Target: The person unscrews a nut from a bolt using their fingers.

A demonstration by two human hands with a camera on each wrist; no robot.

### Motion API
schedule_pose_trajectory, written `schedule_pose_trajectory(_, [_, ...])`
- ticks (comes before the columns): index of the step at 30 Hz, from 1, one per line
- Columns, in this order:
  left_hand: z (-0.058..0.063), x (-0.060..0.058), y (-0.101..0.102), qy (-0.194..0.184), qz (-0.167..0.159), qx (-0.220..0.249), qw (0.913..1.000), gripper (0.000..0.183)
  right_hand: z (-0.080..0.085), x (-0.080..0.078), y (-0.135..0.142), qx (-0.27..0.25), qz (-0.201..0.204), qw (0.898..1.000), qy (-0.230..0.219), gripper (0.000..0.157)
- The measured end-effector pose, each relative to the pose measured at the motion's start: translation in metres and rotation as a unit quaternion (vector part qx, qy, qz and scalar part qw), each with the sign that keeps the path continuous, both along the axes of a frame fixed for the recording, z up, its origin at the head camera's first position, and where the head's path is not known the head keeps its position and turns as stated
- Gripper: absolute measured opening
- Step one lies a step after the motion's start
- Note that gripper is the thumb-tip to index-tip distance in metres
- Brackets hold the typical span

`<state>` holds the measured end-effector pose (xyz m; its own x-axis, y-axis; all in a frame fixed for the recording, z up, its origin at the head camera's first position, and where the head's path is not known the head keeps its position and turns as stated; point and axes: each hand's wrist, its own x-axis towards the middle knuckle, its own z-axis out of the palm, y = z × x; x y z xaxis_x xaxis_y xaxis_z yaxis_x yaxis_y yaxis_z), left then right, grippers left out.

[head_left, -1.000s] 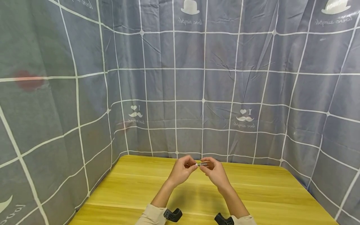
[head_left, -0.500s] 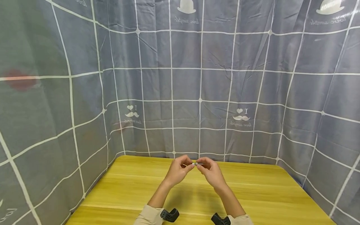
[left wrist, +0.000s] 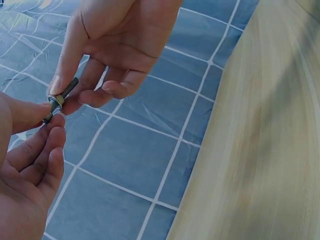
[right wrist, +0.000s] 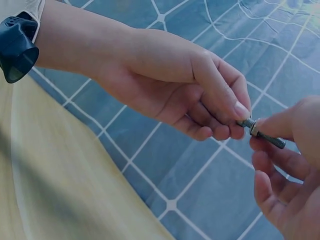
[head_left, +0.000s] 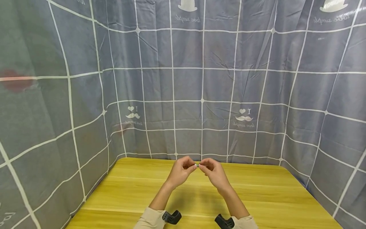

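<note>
Fingertip to fingertip, both hands hold a small metal bolt (right wrist: pixel 273 140) above the table. My left hand (head_left: pixel 178 173) pinches one end of it between thumb and fingers, which hide that end. A nut (right wrist: pixel 254 129) sits partway along the threaded shank. The thumb and index finger of my right hand (head_left: pixel 216 175) pinch at the nut, and the bare threaded end sticks out past them in the right wrist view. In the left wrist view the nut (left wrist: pixel 57 101) shows between the two thumbs. The other fingers of both hands are loosely bent.
A yellow wood-grain table (head_left: pixel 137 190) lies under the hands. Grey curtains (head_left: pixel 188 82) with white grid lines surround its back and sides. A black wrist device (head_left: pixel 172 217) is on the left sleeve, another black wrist device (head_left: pixel 224 221) on the right.
The head view has turned slightly, so the hands appear a little further left. The right fingers have changed their grip around the nut, and less of the bolt shows in the head view.
</note>
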<state>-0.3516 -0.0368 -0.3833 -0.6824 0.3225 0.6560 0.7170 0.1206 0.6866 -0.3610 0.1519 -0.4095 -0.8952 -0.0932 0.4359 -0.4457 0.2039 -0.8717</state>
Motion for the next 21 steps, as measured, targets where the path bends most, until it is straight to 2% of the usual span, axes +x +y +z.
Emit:
schedule_pose_trajectory(7, [-0.0013, -0.0008, -0.0002, -0.021, -0.013, 0.002, 0.9997, 0.004, -0.0003, 0.0007, 0.0005, 0.007, -0.020, 0.999, -0.028, 0.019])
schedule_pose_trajectory(13, [-0.0004, -0.0021, -0.0012, -0.030, -0.010, 0.013, 0.9994, 0.004, -0.0008, -0.0009, -0.0003, 0.000, -0.004, 1.000, -0.009, 0.012])
schedule_pose_trajectory(21, [0.0014, -0.0022, -0.0016, -0.036, -0.010, 0.017, 0.9992, 0.006, 0.0000, -0.0018, -0.0004, -0.013, -0.020, 0.999, -0.021, 0.021])
